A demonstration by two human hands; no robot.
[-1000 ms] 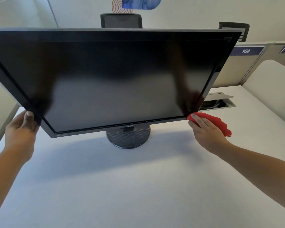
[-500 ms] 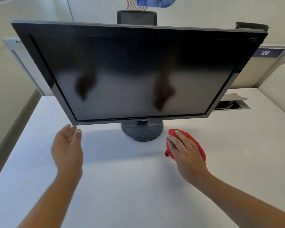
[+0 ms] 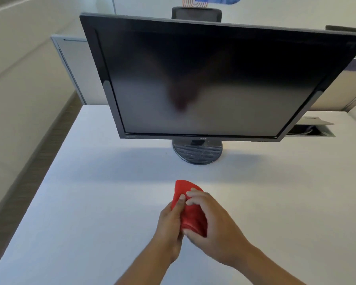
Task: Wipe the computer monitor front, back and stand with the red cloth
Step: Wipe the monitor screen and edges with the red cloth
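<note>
Both hands, left hand (image 3: 170, 220) and right hand (image 3: 212, 223), grip the bunched red cloth (image 3: 190, 210) in front of the monitor (image 3: 210, 79), apparently refolding it for wiping.

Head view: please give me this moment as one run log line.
left hand: grips red cloth | right hand: grips red cloth | monitor: stands on desk, no hand touching

Before monitor (image 3: 214, 79) and stand (image 3: 197, 154) on desk (image 3: 90, 202), cloth (image 3: 190, 214) between left hand (image 3: 169, 225) and right hand (image 3: 216, 229).
</note>
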